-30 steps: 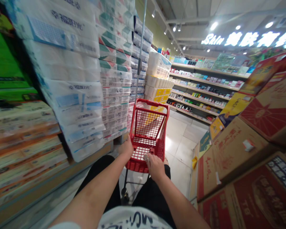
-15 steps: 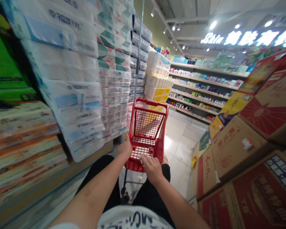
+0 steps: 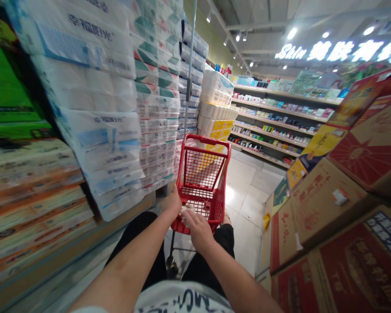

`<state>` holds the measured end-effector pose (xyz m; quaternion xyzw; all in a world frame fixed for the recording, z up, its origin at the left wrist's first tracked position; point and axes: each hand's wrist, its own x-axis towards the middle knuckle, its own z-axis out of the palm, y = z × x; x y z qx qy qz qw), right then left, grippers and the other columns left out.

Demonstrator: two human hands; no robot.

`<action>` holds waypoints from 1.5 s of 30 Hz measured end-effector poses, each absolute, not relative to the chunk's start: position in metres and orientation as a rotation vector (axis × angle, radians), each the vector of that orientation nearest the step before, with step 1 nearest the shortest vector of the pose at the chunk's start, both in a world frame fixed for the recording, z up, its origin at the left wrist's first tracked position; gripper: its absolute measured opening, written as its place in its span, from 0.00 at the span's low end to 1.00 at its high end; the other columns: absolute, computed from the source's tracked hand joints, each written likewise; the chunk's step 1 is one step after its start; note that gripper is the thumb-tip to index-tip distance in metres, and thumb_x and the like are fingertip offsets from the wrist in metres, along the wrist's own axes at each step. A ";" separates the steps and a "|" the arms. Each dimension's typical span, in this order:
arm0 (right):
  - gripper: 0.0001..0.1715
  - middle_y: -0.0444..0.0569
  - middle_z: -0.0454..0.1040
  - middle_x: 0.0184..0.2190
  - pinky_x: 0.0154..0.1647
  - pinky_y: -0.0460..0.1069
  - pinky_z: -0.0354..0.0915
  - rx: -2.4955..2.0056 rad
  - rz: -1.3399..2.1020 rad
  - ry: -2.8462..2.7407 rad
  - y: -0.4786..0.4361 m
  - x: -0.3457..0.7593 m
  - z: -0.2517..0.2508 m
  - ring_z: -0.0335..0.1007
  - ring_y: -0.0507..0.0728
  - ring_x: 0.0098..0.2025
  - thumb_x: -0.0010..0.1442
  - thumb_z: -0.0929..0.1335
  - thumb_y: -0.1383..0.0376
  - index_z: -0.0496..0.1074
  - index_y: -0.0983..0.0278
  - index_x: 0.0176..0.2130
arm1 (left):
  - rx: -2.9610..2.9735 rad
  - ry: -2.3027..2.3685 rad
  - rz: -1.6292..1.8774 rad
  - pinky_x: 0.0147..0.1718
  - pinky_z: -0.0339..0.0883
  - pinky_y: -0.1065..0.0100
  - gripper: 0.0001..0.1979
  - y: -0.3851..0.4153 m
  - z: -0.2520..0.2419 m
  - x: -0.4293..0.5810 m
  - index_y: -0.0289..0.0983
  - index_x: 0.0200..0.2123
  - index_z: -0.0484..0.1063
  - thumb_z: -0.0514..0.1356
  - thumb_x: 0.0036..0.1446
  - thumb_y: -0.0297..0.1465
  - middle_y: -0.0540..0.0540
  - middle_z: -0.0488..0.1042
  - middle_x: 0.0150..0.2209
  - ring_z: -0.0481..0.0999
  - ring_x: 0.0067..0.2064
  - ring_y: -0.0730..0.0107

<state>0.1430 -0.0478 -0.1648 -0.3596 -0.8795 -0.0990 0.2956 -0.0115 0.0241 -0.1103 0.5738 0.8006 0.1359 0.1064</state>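
A red plastic shopping cart (image 3: 204,167) stands directly in front of me, its meshed basket tilted away. My left hand (image 3: 172,201) is closed on the cart's left rim, with its fingers partly hidden behind the edge. Over the near end of the basket, my right hand (image 3: 197,225) reaches left with its fingers close together. At its fingertips is a small crumpled whitish thing (image 3: 187,208), too blurred to name. Both hands are near each other at the cart's near left corner.
Tall stacks of tissue packs (image 3: 107,130) line the left side, with a thin metal pole (image 3: 190,56) beside them. Cardboard cartons (image 3: 326,204) are piled on the right. A tiled floor (image 3: 247,187) leads to stocked shelves (image 3: 276,117) at the back.
My right hand has shifted left along the near end of the cart, closer to my left hand, and the whitish thing has moved with it. My left hand stays on the rim.
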 end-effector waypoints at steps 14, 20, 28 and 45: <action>0.21 0.52 0.73 0.51 0.52 0.53 0.59 -0.875 -0.473 -2.295 -0.049 0.211 -0.161 0.65 0.58 0.52 0.68 0.58 0.68 0.66 0.58 0.58 | 1.645 2.301 0.493 0.42 0.69 0.54 0.28 0.031 -0.114 -0.021 0.40 0.67 0.43 0.42 0.64 0.34 0.33 0.71 0.54 0.77 0.46 0.51; 0.19 0.47 0.72 0.26 0.36 0.48 0.58 -1.339 -0.381 -2.128 -0.028 0.193 -0.155 0.67 0.54 0.30 0.69 0.58 0.61 0.73 0.63 0.34 | 1.646 2.319 0.471 0.42 0.69 0.55 0.30 0.029 -0.114 -0.016 0.38 0.67 0.42 0.44 0.63 0.32 0.32 0.72 0.53 0.77 0.47 0.52; 0.23 0.53 0.71 0.52 0.52 0.55 0.57 -0.918 -0.569 -2.310 -0.049 0.210 -0.168 0.64 0.60 0.50 0.68 0.58 0.68 0.62 0.61 0.61 | 1.686 2.321 0.533 0.41 0.68 0.58 0.28 0.032 -0.123 -0.027 0.39 0.66 0.46 0.44 0.63 0.31 0.34 0.74 0.50 0.78 0.44 0.56; 0.13 0.49 0.75 0.35 0.37 0.50 0.56 -1.139 -0.611 -2.251 -0.042 0.193 -0.159 0.66 0.56 0.33 0.68 0.59 0.65 0.70 0.61 0.47 | 1.694 2.311 0.490 0.41 0.69 0.54 0.30 0.024 -0.116 -0.031 0.37 0.67 0.44 0.44 0.62 0.31 0.33 0.74 0.50 0.77 0.45 0.50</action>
